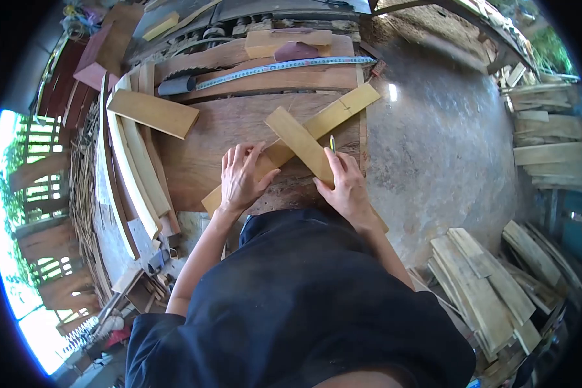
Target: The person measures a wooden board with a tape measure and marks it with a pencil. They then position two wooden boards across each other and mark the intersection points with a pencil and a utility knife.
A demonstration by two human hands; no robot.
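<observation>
Two flat wooden boards cross in an X on the workbench (200,152). The lower board (359,98) runs from near left to far right and bears dark marks near its far end. Over it lies the upper board (290,129), slanting toward my right side. My left hand (239,181) grips the near part of the lower board, fingers on its far edge and thumb on the near side. My right hand (348,187) pinches the upper board across its width, and a thin pencil (332,143) sticks up by its index finger.
A loose board (154,113) lies at the left. Behind are a measuring tape (284,69), a handsaw (178,85), and a wood block (258,44) with dark red sandpaper (295,51). Curved wood strips (136,161) line the left edge. Stacked planks (478,284) lie on the right floor.
</observation>
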